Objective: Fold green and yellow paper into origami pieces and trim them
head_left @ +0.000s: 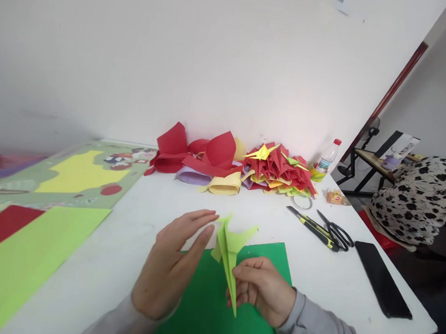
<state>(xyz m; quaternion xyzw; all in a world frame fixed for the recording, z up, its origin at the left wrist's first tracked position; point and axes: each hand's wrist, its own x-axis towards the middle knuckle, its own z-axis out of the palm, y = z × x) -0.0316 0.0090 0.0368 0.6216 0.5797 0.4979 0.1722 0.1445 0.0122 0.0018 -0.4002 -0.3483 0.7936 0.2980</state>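
A folded light-green paper crane [230, 245] is held up over a dark green sheet [198, 297] on the white table. My right hand [260, 286] pinches its long lower point between thumb and fingers. Just to the left of the paper, my left hand [180, 260] is raised with thumb and fingers apart, holding nothing. Its fingertips come close to the crane's upper part; whether they touch it I cannot tell.
Red, purple and yellow paper pieces [208, 158] and a heap of folded red paper cranes [276, 163] lie along the wall. Right of them are a bottle [326, 159], tape roll [301, 202], utility knife [314, 229], scissors [336, 233] and black phone [383, 280]. Coloured sheets [41, 256] cover the left.
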